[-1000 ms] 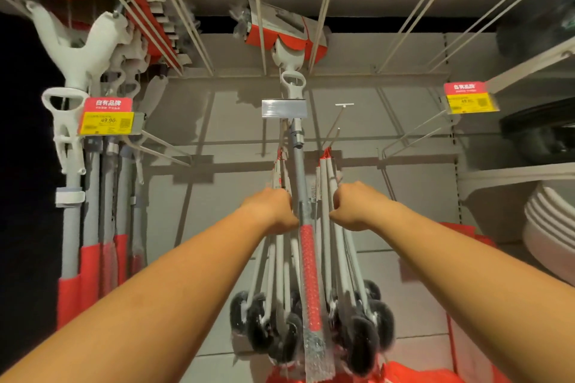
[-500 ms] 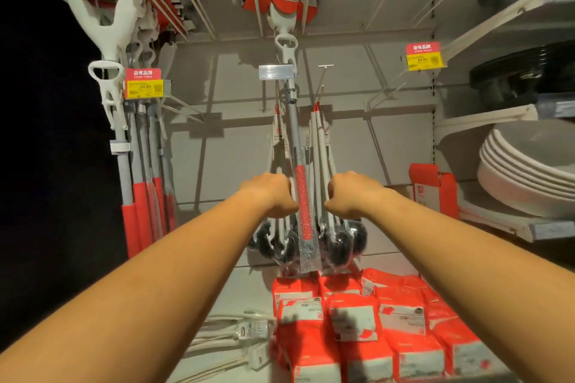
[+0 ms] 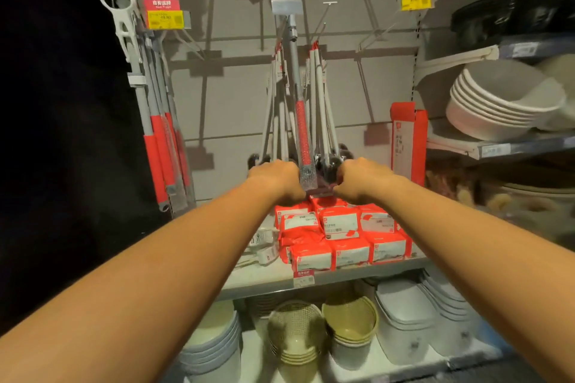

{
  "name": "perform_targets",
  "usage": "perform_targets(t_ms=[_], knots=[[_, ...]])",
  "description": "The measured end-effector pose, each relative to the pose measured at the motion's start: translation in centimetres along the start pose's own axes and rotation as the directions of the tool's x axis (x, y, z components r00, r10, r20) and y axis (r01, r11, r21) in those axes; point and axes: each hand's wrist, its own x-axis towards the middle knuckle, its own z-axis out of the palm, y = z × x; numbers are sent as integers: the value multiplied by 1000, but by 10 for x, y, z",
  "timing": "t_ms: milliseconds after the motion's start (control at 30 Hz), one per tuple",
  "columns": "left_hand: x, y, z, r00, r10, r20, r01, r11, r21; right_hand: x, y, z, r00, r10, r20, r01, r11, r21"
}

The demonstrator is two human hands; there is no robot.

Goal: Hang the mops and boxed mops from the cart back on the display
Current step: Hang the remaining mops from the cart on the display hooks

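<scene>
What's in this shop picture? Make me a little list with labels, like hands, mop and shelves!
Place: display wall with hooks
Mop: hangs in the middle, red grip, wrapped
Left hand: curled at the mop's lower end, left side; grip hidden
Right hand: curled on the right side; grip hidden
Shelf below: red packs
Right shelf: stacked white bowls
Bottom: baskets

Grey panelled back wall (image 3: pixel 239 102) above a dim shelf (image 3: pixel 264 281)

Two hands (image 3: pixel 275 179), two rod bunches (image 3: pixel 277 121), one mop (image 3: pixel 301 130) between (several more left), two yellow price tags (image 3: pixel 165 19).
</scene>
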Motion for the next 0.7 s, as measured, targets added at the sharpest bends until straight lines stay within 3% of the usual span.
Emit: perform_targets(t_ms=[333,700], knots=[[-62,63,29,988,155,19,-156,987,30,-113,29,16,992,126,29,-125,992,-31],[-106,238,44,940,337,52,-338,941,1,-242,173,14,944,320,76,-315,947,-67]])
